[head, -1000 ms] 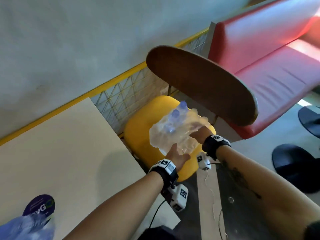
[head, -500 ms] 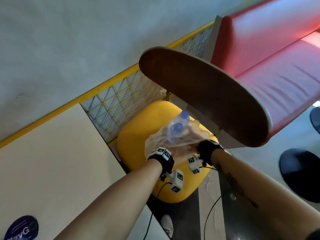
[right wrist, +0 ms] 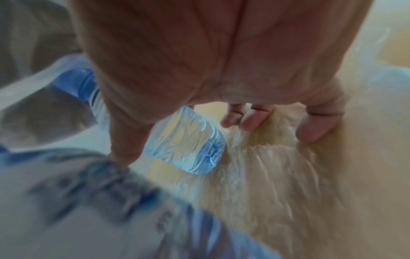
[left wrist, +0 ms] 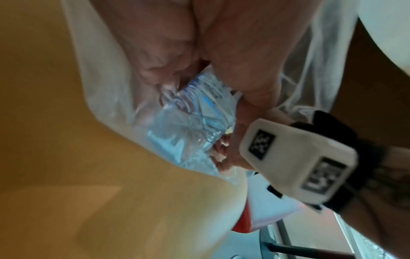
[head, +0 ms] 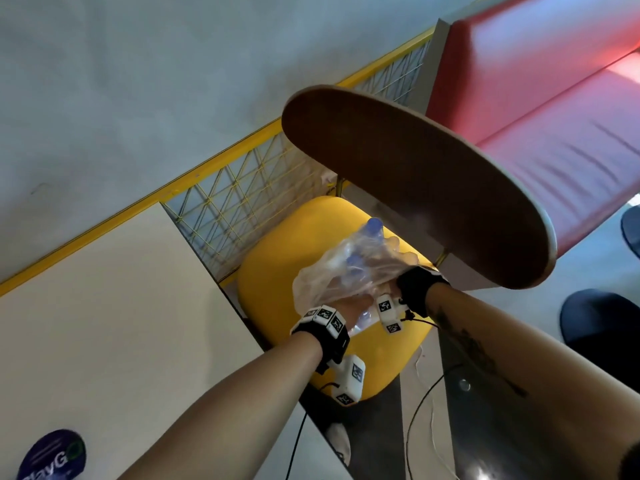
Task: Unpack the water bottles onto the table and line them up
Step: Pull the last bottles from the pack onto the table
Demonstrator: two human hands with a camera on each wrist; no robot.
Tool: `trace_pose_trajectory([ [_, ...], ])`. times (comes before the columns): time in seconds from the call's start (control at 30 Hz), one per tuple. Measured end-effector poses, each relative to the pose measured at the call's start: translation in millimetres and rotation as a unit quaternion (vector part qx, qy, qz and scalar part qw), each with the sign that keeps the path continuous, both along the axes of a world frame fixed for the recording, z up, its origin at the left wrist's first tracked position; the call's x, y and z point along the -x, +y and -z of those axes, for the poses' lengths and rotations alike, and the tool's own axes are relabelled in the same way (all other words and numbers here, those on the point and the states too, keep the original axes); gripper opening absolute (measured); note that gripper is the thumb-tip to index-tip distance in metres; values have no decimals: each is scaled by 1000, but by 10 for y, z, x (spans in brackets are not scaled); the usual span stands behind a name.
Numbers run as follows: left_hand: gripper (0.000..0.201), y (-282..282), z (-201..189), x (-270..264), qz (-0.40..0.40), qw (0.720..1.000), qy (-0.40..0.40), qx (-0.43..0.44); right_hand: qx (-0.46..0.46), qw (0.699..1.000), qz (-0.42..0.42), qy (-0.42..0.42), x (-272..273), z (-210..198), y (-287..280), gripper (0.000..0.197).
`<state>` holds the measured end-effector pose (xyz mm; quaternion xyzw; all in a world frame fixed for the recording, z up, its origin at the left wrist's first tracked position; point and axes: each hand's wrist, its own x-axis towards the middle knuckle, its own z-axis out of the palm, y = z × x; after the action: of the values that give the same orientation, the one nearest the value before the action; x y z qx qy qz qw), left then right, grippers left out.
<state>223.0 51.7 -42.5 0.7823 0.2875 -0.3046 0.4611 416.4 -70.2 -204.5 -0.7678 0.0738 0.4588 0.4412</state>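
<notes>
A torn clear plastic wrap (head: 325,282) holding several blue-capped water bottles (head: 373,224) lies on a yellow chair seat (head: 273,271). My left hand (head: 351,306) reaches into the wrap's near end. In the left wrist view its thumb and fingers (left wrist: 244,78) curl round a bottle (left wrist: 199,112) with a blue label. My right hand (head: 391,271) is inside the wrap on the right. In the right wrist view its fingers (right wrist: 250,121) are curled into the crumpled plastic wrap (right wrist: 266,166), with a bottle (right wrist: 186,142) lying under the palm.
The cream table (head: 104,323) is to the left, with a dark round sticker (head: 52,455) near its front. The chair's brown backrest (head: 415,188) overhangs the pack. A yellow wire fence (head: 235,202) stands behind the seat, and a red sofa (head: 554,98) is at right. Cables (head: 415,410) trail over the floor.
The blue bag at the lower left has left the view. My left hand has gone from the pack's near edge deeper into the wrap, and the right hand has closed in beside it.
</notes>
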Motion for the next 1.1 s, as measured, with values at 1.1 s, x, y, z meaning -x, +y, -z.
trace_pose_trajectory([
  [1.1, 43, 1019, -729, 3054, -233, 933, -240, 129, -101, 976, 53, 188, 2238, -1719, -838, 41],
])
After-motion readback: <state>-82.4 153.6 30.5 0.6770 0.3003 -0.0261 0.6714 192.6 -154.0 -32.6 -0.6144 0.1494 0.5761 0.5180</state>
